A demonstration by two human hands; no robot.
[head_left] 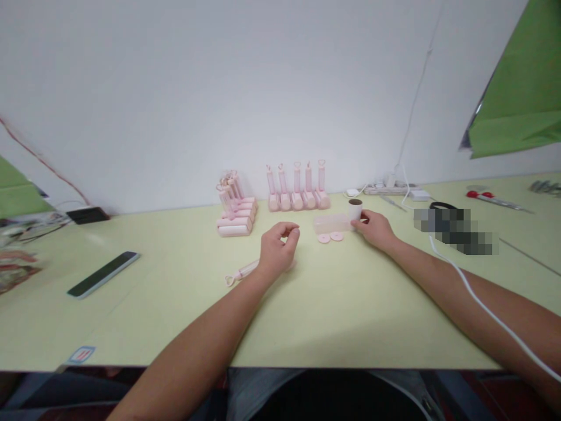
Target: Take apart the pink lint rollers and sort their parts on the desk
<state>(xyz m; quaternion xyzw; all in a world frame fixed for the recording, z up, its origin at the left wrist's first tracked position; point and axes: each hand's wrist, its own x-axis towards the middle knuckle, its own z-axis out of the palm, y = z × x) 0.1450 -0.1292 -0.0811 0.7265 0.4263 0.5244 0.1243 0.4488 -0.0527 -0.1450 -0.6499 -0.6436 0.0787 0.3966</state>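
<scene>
My right hand (pixel 374 229) has its thumb and fingers around the side of an upright white roll (pixel 354 218) with a dark hollow end facing up. Beside the roll lies a translucent pink cover (pixel 329 223), with two small pink discs (pixel 330 238) in front of it. My left hand (pixel 279 250) is closed, thumb tip against the forefinger; anything pinched there is too small to see. Beneath this hand lies a pink handle with a heart-shaped loop (pixel 241 273), its other end partly hidden by the hand.
Pink rollers with upright handles stand in a row (pixel 298 200) and in a stack (pixel 236 217) by the wall. A phone (pixel 104 275) lies at left. At right are a power strip (pixel 385 189), red-handled tool (pixel 493 200), blurred dark object (pixel 458 228) and a white cable (pixel 471 295) crossing my forearm.
</scene>
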